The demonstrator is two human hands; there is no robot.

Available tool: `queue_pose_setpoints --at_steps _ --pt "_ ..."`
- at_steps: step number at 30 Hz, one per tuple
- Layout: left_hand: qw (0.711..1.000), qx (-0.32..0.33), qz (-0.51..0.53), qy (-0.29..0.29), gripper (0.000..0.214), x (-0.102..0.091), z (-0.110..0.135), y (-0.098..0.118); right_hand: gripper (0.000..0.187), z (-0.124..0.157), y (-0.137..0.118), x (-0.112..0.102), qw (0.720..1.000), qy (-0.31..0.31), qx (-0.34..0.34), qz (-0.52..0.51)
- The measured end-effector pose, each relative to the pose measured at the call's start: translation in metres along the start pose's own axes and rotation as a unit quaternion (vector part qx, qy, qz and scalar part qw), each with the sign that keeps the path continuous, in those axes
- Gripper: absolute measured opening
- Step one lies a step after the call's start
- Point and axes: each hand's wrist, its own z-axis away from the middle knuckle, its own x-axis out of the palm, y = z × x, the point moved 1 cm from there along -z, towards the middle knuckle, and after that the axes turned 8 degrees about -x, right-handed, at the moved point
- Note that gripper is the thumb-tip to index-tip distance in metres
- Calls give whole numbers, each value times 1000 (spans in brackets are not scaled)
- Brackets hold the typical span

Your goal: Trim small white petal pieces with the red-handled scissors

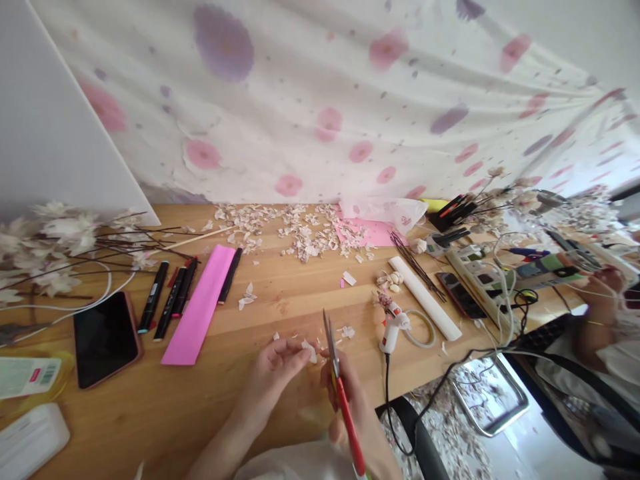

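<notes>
My left hand [278, 365] pinches a small white petal [310, 351] between thumb and fingertips, just above the wooden table. Beside it, my right hand [350, 393] is closed around red-handled scissors [342, 395]. Their metal blades point up and away from me, close to the petal. It is hard to tell whether the blades are slightly parted. Small white scraps lie on the table around my fingertips, and a petal cluster [247, 297] rests farther off to the left.
Pink paper [203, 307], markers [154, 297] and a phone [107, 340] lie left. A glue gun [393, 328], tape ring [423, 330] and white roll [425, 299] are right. Scraps [310, 233] cover the table's back. A co-worker's arm [595, 327] is at far right, near cables and a power strip.
</notes>
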Motion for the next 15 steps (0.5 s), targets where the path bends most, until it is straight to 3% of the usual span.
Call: queue_pose_setpoints --at_steps 4,9,15 --pt "999 34 -21 22 27 0 7 9 99 9 0 -5 995 -75 -17 55" --pt "998 46 -28 -17 24 3 12 13 89 15 3 -6 992 -69 -8 105" --pt "998 50 -21 -16 24 5 11 10 78 12 2 -4 993 -72 -8 92"
